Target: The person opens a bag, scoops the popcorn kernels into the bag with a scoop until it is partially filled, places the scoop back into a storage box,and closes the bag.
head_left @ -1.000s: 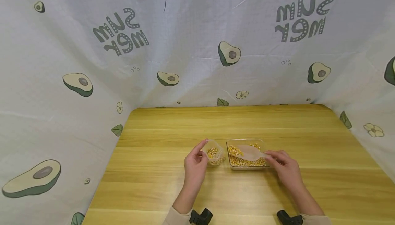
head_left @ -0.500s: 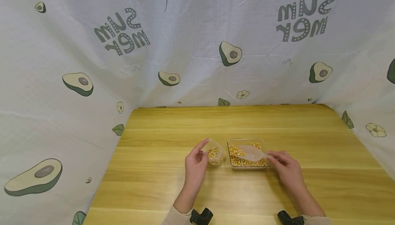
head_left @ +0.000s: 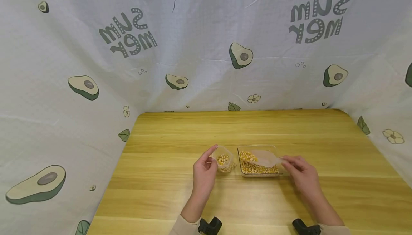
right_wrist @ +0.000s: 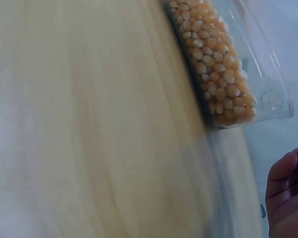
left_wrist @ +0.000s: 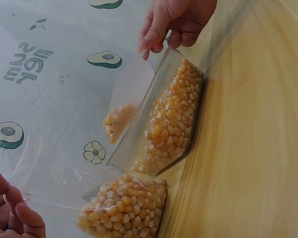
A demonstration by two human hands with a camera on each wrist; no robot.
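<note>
My left hand [head_left: 204, 173] holds the open edge of a clear plastic bag [left_wrist: 124, 206], thumb and index finger spreading its mouth. Yellow corn kernels fill the bottom of the bag, which rests on the table. Just right of it stands a clear rectangular container [head_left: 259, 175], holding a bed of corn kernels [left_wrist: 176, 109]. With thumb and fingers my right hand [head_left: 303, 177] pinches the handle of a translucent white scoop [head_left: 266, 158]. The scoop is raised above the container, kernels [left_wrist: 120, 119] heaped at its left end. In the right wrist view the scoop is mostly out of frame.
The wooden table [head_left: 180, 135] stretches out around the bag and container. Behind it and at both sides hangs a pale cloth [head_left: 199, 84] printed with avocados. Black wrist mounts [head_left: 210, 225] sit on both forearms.
My right hand has moved slightly right and lifted the scoop with kernels from the bed in the container. The left hand keeps its hold on the bag.
</note>
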